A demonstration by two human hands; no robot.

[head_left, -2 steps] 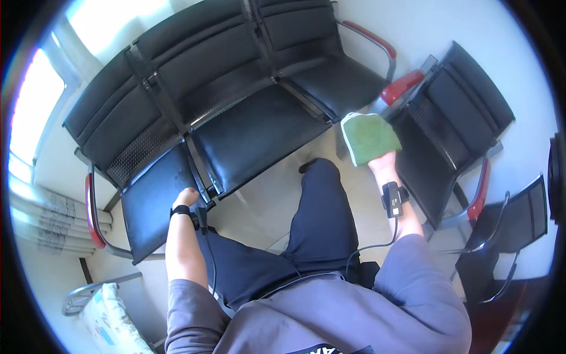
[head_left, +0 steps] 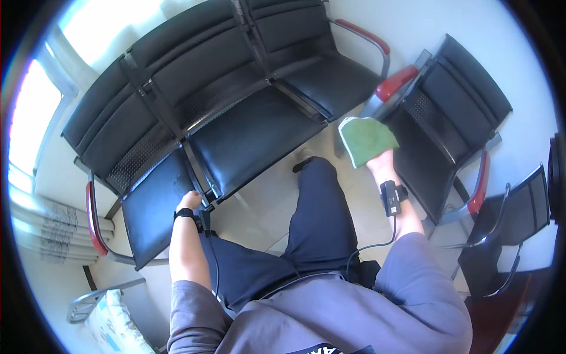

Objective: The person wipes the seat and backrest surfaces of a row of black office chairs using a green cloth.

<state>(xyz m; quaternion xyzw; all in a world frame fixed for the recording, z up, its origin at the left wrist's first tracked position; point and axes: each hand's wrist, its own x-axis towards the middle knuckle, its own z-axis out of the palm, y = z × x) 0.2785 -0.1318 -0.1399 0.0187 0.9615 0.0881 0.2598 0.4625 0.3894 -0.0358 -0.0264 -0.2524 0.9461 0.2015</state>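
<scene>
A green cloth [head_left: 369, 141] with a white edge lies spread over my right hand [head_left: 380, 163], which holds it up at the front of the right-hand black chair. The cloth hides the fingers of that hand; only its heel and the wrist show. My left hand [head_left: 190, 200] is closed like a fist, with no object visible in it. It hovers over or touches the front corner of the left black seat [head_left: 156, 203]; which of the two, I cannot tell. Both wrists wear black strapped devices with cables.
A joined row of black chairs [head_left: 253, 138] stands ahead, its armrests red. Another black chair [head_left: 421, 147] stands to the right, with a dark mesh-backed chair [head_left: 522, 206] beyond. Curtains [head_left: 56, 227] hang at the left. A patterned pillow [head_left: 118, 324] lies lower left.
The view has shifted slightly, and my left hand sits a little lower and farther right in it. The cloth stays on my right hand.
</scene>
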